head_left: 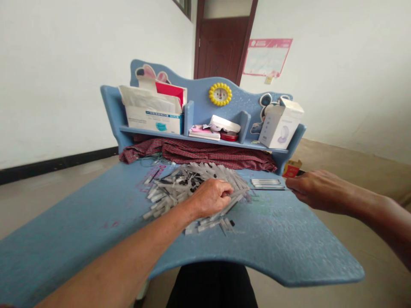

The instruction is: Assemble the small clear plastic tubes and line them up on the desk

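A loose pile of translucent plastic pen parts [173,188], mixed with dark pieces, covers the middle of the table. My left hand [213,196] rests on the right side of this pile with its fingers curled closed; what is inside them is hidden. At the table's right edge, my right hand [308,190] is closed, fingers pinched together. A thin dark rod [268,189] reaches leftward from its fingertips toward the pile. Just behind the rod, several clear pen tubes [266,182] lie side by side in a neat row. Small loose pieces [226,224] lie in front of the pile.
The blue table [96,226] has a curved front edge and a raised shelf [205,140] at the back. Red checked cloth [205,154] lies beneath it. On the shelf stand a mask box [154,115], a white box [281,126] and a red tin [229,136].
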Demonstrator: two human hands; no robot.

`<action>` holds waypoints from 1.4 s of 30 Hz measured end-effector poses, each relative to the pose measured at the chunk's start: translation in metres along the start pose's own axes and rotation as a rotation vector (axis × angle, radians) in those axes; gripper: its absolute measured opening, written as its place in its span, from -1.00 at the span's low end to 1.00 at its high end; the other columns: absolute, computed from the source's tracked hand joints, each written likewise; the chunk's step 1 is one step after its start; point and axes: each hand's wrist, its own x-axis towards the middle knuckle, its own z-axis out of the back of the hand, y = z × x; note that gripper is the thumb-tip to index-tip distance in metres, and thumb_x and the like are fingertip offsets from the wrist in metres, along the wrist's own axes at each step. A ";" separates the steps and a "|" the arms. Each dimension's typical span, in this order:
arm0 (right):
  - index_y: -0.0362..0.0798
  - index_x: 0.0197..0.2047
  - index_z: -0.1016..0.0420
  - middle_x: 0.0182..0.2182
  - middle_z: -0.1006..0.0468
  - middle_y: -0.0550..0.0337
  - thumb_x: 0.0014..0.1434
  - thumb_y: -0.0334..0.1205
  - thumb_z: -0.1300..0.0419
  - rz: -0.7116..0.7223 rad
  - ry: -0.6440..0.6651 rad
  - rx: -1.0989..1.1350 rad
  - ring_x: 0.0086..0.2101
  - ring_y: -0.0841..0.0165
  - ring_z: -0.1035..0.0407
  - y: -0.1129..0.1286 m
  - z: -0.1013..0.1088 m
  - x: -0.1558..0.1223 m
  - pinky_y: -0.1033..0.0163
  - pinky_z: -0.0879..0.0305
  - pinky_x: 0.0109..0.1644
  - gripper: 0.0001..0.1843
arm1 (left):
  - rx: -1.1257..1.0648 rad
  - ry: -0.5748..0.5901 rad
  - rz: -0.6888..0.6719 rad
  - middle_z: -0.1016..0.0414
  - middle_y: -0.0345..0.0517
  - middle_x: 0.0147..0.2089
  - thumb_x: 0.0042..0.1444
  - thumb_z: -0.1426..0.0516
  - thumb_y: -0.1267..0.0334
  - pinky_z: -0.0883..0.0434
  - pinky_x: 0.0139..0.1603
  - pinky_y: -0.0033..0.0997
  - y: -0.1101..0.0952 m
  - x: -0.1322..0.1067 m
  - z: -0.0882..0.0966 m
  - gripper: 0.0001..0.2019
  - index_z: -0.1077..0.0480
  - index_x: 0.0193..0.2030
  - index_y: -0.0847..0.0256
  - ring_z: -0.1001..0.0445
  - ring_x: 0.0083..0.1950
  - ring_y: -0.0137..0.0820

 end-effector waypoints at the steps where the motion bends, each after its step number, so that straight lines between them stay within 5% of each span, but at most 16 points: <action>1: -0.07 -0.40 -0.39 -0.59 -0.46 0.15 0.08 -0.41 -0.03 0.011 0.030 -0.041 -0.61 0.41 -0.27 0.002 0.000 0.001 0.25 0.13 -0.51 -0.86 | -0.006 0.002 -0.004 -0.36 -0.22 -0.50 -0.11 -0.07 0.45 -0.18 -0.41 -0.55 0.000 0.000 0.000 -0.88 -0.43 -0.49 0.25 -0.30 -0.46 -0.51; 10: -0.08 -0.41 -0.36 -0.58 -0.47 0.17 0.13 -0.45 0.02 0.078 0.045 -0.082 -0.60 0.44 -0.27 0.004 0.000 0.010 0.28 0.20 -0.51 -0.82 | -0.038 0.084 -0.049 -0.35 -0.21 -0.50 -0.10 -0.06 0.48 -0.19 -0.40 -0.59 -0.005 0.000 0.003 -0.86 -0.44 -0.48 0.28 -0.31 -0.44 -0.52; 18: -0.12 -0.30 -0.39 -0.51 -0.46 0.16 0.24 -0.32 0.07 0.206 -0.166 0.286 -0.50 0.45 -0.31 0.038 -0.003 0.029 0.32 -0.08 -0.42 -0.78 | -0.227 0.125 0.068 -0.35 -0.25 -0.53 -0.11 -0.06 0.48 -0.19 -0.45 -0.61 -0.014 0.000 0.008 -0.85 -0.46 -0.45 0.31 -0.29 -0.47 -0.54; 22: -0.09 -0.03 -0.32 -0.37 -0.53 0.17 0.19 -0.28 -0.01 0.014 -0.342 0.565 -0.46 0.46 -0.38 0.064 -0.007 0.035 0.36 -0.18 -0.37 -0.72 | -0.406 0.102 0.168 -0.31 -0.30 -0.58 -0.08 -0.08 0.44 -0.18 -0.51 -0.60 -0.014 0.000 0.007 -0.88 -0.45 -0.42 0.31 -0.26 -0.53 -0.56; 26: -0.08 -0.21 -0.41 -0.56 -0.47 0.26 0.14 -0.24 -0.07 -0.116 -0.269 0.642 -0.55 0.45 -0.33 0.078 -0.018 0.039 0.37 -0.13 -0.45 -0.83 | -0.473 -0.015 0.229 -0.30 -0.32 -0.60 -0.06 -0.10 0.43 -0.19 -0.52 -0.60 -0.012 0.001 0.007 -0.91 -0.44 -0.43 0.32 -0.23 -0.56 -0.58; 33: -0.08 -0.20 -0.39 -0.58 -0.47 0.25 0.15 -0.24 -0.05 -0.230 -0.208 0.693 -0.55 0.41 -0.35 0.108 -0.041 0.044 0.34 -0.14 -0.42 -0.82 | -0.074 -0.043 0.074 -0.44 -0.17 -0.48 -0.05 -0.03 0.50 -0.28 -0.34 -0.50 -0.005 -0.002 -0.010 -0.84 -0.43 -0.47 0.29 -0.40 -0.40 -0.45; 42: -0.08 -0.34 -0.44 -0.41 -0.54 0.13 0.14 -0.32 -0.10 0.036 0.025 0.535 -0.37 0.35 -0.41 0.130 -0.054 0.038 0.33 -0.17 -0.33 -0.90 | 0.312 0.022 -0.058 -0.45 -0.08 -0.35 0.12 0.03 0.37 -0.29 -0.34 -0.47 -0.006 -0.011 -0.031 -0.82 -0.39 -0.36 0.26 -0.43 -0.31 -0.38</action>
